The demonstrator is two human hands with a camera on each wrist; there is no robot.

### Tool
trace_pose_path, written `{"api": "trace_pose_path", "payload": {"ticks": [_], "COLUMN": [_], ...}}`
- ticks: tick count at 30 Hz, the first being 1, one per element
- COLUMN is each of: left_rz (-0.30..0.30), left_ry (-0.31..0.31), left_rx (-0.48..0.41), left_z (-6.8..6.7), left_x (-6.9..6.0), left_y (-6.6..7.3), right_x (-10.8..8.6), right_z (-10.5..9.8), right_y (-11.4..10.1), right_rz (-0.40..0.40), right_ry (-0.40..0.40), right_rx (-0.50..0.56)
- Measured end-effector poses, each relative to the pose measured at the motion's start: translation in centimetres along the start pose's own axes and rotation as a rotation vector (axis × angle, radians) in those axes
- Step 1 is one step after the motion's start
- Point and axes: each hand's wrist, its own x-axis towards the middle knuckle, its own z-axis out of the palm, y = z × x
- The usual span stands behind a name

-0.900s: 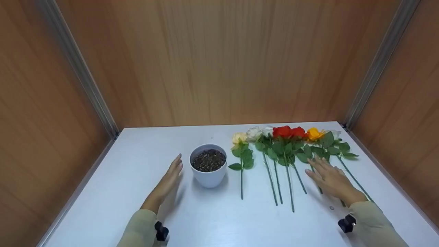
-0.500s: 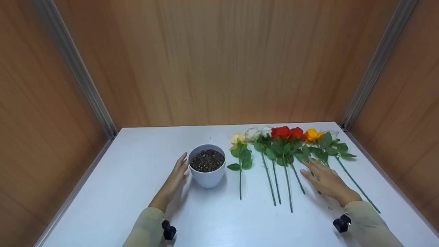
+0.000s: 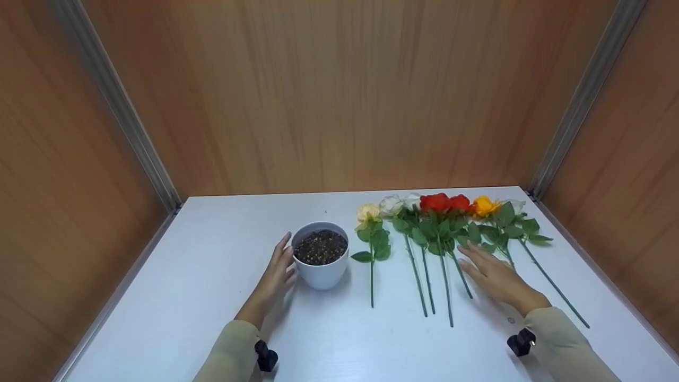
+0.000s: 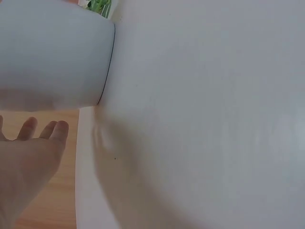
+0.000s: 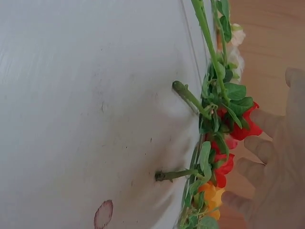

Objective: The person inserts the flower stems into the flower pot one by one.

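Note:
A white pot [image 3: 321, 276] filled with dark soil [image 3: 321, 247] stands upright on the table. My left hand [image 3: 272, 278] is beside the pot's left side, its fingers extended. In the left wrist view, a small gap shows between those fingers and the pot wall [image 4: 52, 57]. Over the stems on the right hovers my right hand [image 3: 497, 278], fingers loosely spread and holding nothing. Roses lie in a row: a cream rose [image 3: 368, 213], white roses [image 3: 391, 206], red roses [image 3: 435, 203] and an orange rose [image 3: 484, 206]. The right hand partly hides the orange rose's stem.
The white table [image 3: 339, 345] is enclosed by a wooden back panel [image 3: 339, 106] and side panels with metal corner posts. A small ring-like mark [image 3: 511, 320] lies near the right forearm. Leafy stems point toward the front edge.
My left hand has moved right, up close to the pot. The right hand has shifted left over the stems. The pot and roses have stayed in place.

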Motion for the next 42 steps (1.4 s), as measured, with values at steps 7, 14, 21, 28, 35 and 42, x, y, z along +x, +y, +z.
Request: {"api": "trace_pose_path", "payload": {"ticks": [7, 14, 21, 28, 35, 42], "left_rz": [0.027, 0.035, 0.034, 0.024, 0.032, 0.064], "left_ry": [-0.009, -0.001, 0.006, -0.002, -0.007, -0.013], "left_rx": [-0.034, -0.014, -0.026, -0.011, -0.014, -0.021], "left_z": [0.2, 0.2, 0.1, 0.1, 0.1, 0.1], "left_x": [0.0, -0.1, 0.3, 0.1, -0.1, -0.3], "left_y": [0.1, 0.0, -0.1, 0.2, 0.5, 0.3], "right_x": [0.9, 1.9, 3.4, 4.7, 5.8, 7.1], "right_z": [0.2, 1.3, 2.7, 4.2, 5.5, 6.9], "right_y": [-1.3, -2.9, -5.1, -7.6, -9.5, -10.7], "right_rz": [-0.016, -0.057, -0.135, -0.137, -0.069, 0.015], "right_ry": [-0.015, -0.028, 0.032, 0.053, -0.025, -0.081], "right_rx": [0.084, 0.171, 0.238, 0.317, 0.435, 0.544]}}
